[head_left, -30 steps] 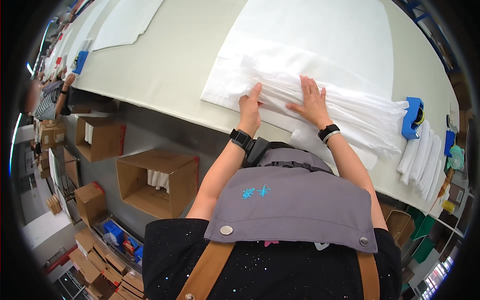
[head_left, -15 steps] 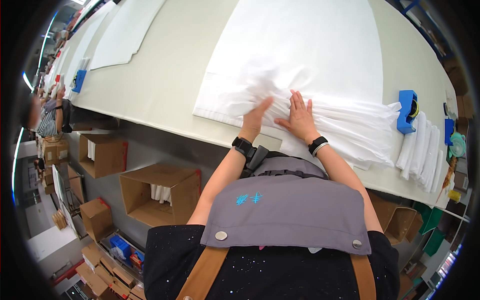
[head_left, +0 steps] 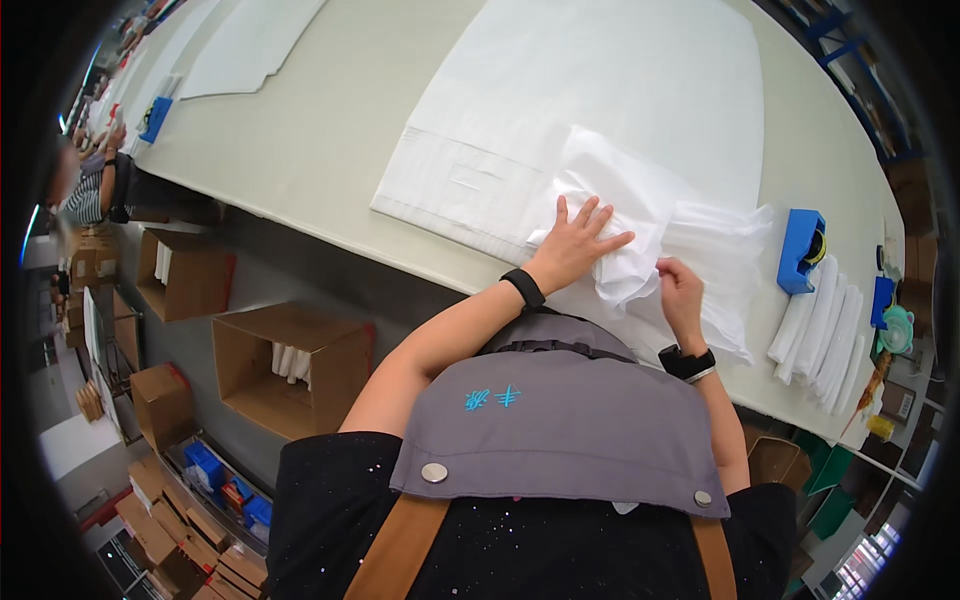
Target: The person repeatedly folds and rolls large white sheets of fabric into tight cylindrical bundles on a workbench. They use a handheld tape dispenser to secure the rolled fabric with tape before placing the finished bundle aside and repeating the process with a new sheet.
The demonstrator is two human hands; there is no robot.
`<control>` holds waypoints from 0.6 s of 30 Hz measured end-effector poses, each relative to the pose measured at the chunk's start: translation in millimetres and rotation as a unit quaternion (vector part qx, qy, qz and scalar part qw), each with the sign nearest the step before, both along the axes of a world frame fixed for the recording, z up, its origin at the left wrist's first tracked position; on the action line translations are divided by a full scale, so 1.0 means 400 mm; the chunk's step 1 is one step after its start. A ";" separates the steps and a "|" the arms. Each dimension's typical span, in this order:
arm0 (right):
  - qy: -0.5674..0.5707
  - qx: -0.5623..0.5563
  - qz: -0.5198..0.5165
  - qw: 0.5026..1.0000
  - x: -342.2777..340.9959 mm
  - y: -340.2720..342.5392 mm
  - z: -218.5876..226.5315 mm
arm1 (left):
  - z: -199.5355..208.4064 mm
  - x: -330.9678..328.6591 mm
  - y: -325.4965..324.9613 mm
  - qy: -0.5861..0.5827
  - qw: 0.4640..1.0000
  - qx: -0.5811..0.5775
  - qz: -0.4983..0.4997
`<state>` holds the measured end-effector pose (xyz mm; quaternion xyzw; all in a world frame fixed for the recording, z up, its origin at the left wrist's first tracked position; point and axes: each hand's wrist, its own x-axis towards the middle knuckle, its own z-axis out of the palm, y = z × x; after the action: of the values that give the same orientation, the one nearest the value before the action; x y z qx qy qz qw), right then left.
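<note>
A thin, crumpled white sheet [head_left: 610,165] lies partly folded over on a large flat white stack [head_left: 470,145]; I cannot tell whether it is plastic or cloth. My left hand [head_left: 575,243] presses on its folded part with the fingers spread. Close to the right of it, my right hand [head_left: 683,295] is closed, thumb and fingertips pinching the sheet's near edge. Loose wrinkled folds of the sheet spread out beyond my right hand toward the right.
A blue tape dispenser [head_left: 800,250] stands to the right beside several rolled white bundles [head_left: 820,335]. More white sheets [head_left: 250,50] lie at the far left of the table [head_left: 330,130]. Open cardboard boxes [head_left: 255,375] stand below its front edge. A person [head_left: 95,190] is at the far left.
The left part of the sheet has been folded over to the right, baring the stack's left corner. My left hand moved right; my right hand moved right and down and closed on the edge.
</note>
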<state>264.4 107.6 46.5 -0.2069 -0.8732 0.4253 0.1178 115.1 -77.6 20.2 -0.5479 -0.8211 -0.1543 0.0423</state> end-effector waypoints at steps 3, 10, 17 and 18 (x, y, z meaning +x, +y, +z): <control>0.053 -0.023 -0.112 0.992 -0.085 0.049 0.085 | -0.007 0.005 -0.004 0.011 1.000 -0.014 0.008; -0.060 0.297 0.114 0.946 -0.453 0.044 0.015 | 0.014 0.004 0.003 0.018 1.000 -0.023 0.006; -0.102 0.378 0.159 0.906 -0.572 0.042 -0.025 | 0.029 0.026 0.022 0.019 0.998 -0.043 0.050; -0.052 0.348 0.173 0.920 -0.559 0.014 -0.011 | 0.019 0.029 0.017 0.014 0.998 -0.040 0.055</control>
<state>40.7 113.2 42.1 -0.0204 -0.9931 0.0975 0.0613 126.6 -70.6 28.0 -0.5051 -0.8549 -0.1116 0.0403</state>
